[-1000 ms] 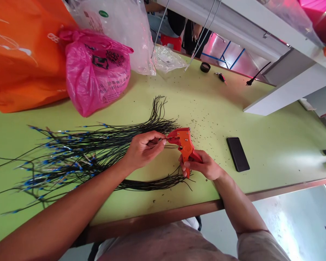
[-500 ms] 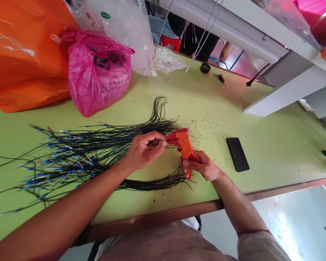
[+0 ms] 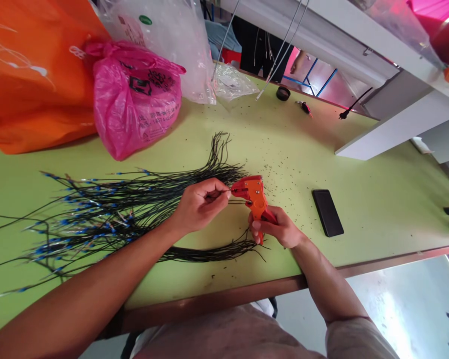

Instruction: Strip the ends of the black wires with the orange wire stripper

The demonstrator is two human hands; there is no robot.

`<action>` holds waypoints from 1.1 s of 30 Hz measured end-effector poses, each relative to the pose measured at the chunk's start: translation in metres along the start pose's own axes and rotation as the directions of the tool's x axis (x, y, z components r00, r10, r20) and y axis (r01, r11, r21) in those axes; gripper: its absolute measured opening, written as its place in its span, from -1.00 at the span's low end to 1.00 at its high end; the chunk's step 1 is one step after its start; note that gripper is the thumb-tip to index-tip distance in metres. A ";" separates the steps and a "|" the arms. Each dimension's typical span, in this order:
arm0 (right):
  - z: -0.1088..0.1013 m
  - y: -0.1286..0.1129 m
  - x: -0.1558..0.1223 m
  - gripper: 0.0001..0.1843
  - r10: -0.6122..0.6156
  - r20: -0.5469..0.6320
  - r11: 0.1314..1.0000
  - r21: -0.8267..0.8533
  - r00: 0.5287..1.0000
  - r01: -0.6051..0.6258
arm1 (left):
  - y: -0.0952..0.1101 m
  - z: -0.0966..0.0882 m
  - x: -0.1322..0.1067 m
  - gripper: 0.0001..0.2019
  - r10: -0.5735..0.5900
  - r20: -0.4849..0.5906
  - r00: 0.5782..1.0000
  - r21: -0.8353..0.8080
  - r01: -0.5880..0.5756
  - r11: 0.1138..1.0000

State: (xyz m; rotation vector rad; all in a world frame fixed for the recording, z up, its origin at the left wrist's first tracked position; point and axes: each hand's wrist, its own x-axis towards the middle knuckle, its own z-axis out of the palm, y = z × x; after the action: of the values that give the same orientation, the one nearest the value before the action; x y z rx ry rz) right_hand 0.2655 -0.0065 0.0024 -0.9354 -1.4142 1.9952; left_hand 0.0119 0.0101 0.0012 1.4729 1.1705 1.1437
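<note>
My right hand (image 3: 271, 227) is wrapped round the handles of an orange and red wire stripper (image 3: 256, 193), whose jaws point left. Pinched between the thumb and fingers of my left hand (image 3: 204, 203) is a thin black wire (image 3: 229, 191), its end at the stripper's jaws. Below and behind my left hand, a bundle of black wires (image 3: 164, 184) with blue and silvery ends on the left is spread over the green table (image 3: 284, 269). Another strand group (image 3: 209, 255) curves along the near side, under the stripper's handles.
A black phone (image 3: 328, 213) lies right of my right hand. Tiny black scraps dot the tabletop beyond the stripper. A pink bag (image 3: 134, 109), an orange bag (image 3: 37, 80) and clear plastic bags (image 3: 164, 50) stand back left. A black tape roll (image 3: 283, 93) lies farther back; a person stands beyond.
Both hands and the wire stripper have barely shifted, with the tool slightly up and to the right. The person across the table has moved left.
</note>
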 end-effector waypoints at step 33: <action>0.009 0.009 0.004 -0.50 -0.046 -0.106 0.998 -0.044 0.993 0.042 | 0.007 0.003 -0.001 -0.77 -0.026 -0.042 0.999 -0.025 0.025 0.999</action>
State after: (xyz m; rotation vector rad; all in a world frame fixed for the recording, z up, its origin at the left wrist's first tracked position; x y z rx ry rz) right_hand 0.2559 -0.0121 -0.0046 -1.0048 -1.4095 1.8617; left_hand 0.0161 0.0075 0.0075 1.4182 1.1971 1.1731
